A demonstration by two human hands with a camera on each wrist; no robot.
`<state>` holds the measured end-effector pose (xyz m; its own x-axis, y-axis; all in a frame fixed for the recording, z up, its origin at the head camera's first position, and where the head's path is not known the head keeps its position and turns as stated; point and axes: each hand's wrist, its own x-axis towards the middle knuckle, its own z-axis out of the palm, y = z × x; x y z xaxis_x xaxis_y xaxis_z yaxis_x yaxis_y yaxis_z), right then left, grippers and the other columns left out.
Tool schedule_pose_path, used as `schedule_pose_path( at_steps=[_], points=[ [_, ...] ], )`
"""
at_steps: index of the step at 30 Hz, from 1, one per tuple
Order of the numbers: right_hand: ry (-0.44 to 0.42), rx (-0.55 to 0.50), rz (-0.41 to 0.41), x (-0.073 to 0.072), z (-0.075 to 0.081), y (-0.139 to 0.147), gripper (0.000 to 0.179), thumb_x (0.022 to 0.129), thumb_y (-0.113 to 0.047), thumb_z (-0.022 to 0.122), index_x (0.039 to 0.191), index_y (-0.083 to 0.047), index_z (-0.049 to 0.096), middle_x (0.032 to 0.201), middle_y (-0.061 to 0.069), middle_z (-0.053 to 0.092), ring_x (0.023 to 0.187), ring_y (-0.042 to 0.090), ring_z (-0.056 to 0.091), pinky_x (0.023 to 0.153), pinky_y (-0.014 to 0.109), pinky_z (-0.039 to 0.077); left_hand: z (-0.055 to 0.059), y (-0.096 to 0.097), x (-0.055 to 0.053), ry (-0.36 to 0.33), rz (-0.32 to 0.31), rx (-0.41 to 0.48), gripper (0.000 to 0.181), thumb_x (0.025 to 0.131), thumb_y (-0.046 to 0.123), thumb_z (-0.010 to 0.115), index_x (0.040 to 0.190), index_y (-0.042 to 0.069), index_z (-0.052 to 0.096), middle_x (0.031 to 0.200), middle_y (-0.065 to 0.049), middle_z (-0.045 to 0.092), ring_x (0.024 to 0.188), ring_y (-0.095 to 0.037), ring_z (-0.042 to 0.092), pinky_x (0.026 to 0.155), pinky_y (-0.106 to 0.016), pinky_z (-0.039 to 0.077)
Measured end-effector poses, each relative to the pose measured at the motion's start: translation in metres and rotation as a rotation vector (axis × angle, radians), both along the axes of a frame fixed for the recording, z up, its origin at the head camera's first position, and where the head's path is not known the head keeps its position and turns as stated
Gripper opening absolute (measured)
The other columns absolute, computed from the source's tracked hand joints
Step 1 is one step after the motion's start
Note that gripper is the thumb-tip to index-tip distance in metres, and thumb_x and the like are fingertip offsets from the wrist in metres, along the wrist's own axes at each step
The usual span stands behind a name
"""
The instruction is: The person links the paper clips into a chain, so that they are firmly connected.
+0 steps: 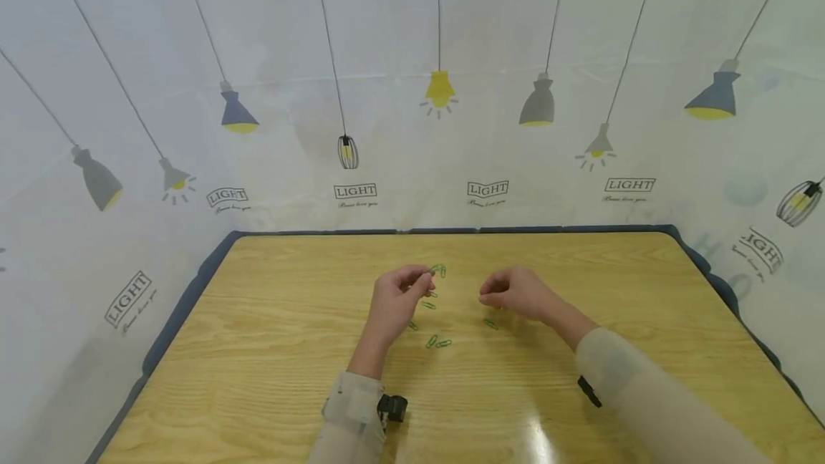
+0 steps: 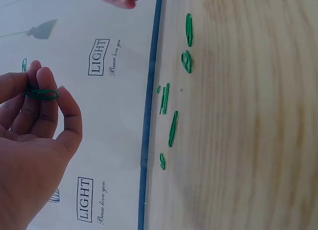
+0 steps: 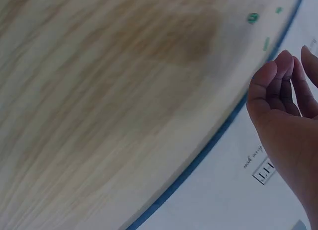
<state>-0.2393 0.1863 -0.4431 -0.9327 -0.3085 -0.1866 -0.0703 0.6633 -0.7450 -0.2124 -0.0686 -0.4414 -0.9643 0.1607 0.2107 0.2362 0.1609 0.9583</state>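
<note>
Pinching grn clips (image 2: 44, 94) (looped) | L hand (image 1: 398, 298) | grainy wd tbl (image 1: 283, 349)

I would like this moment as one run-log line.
left hand: holding green paper clips | right hand: no clip visible | wooden table: loose clips

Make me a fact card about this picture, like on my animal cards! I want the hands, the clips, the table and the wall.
Left hand: pinching green paper clips
Right hand: fingers loosely curled, no clip seen in them
Loose clips: several, green, lying on the table
Table: wooden, light brown
Wall: pale, with pictures of hanging lamps and the word LIGHT
Sleeves: light-coloured
</note>
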Motion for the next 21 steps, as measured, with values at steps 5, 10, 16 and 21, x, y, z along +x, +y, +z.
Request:
schedule_pose_path(
  at_steps=[5,10,16,21],
  points=[
    [-0.028,0.035,0.093,0.001,-0.015,0.006,0.014,0.091,-0.021,0.071,0.101,-0.012,0.073,0.095,-0.001,0.071,0.084,0.013,0.059,0.075,0.029,0.05,-0.002,-0.002,-0.001,-0.001,-0.004,0.011,0.024,0.099,0.021,0.06,0.113,0.004,0.069,0.093,-0.011,0.07,0.083,-0.016,0.067,0.084,-0.05,0.056],
    [-0.033,0.0,0.177,0.003,-0.027,0.014,0.016,0.089,-0.018,0.072,0.103,-0.011,0.071,0.095,0.001,0.069,0.086,0.015,0.059,0.077,0.031,0.05,-0.001,-0.002,0.0,-0.015,0.005,0.006,0.022,0.099,0.02,0.06,0.112,0.005,0.069,0.093,-0.01,0.069,0.083,-0.015,0.066,0.086,-0.056,0.054],
    [-0.026,-0.031,0.181,0.003,-0.037,0.018,0.015,0.086,-0.026,0.076,0.096,-0.016,0.071,0.09,0.0,0.066,0.083,0.017,0.056,0.072,0.029,0.049,-0.001,-0.004,0.003,-0.008,0.024,-0.046,0.019,0.099,0.021,0.06,0.109,0.008,0.07,0.094,-0.008,0.07,0.086,-0.017,0.067,0.084,-0.046,0.058],
    [0.042,-0.037,0.157,0.004,-0.042,0.021,0.014,0.085,-0.029,0.077,0.094,-0.019,0.072,0.091,-0.002,0.067,0.082,0.015,0.057,0.072,0.027,0.049,-0.004,-0.003,0.004,0.027,-0.002,-0.073,0.023,0.099,0.025,0.06,0.11,0.008,0.07,0.094,-0.011,0.07,0.088,-0.024,0.068,0.077,-0.041,0.059]
  ],
)
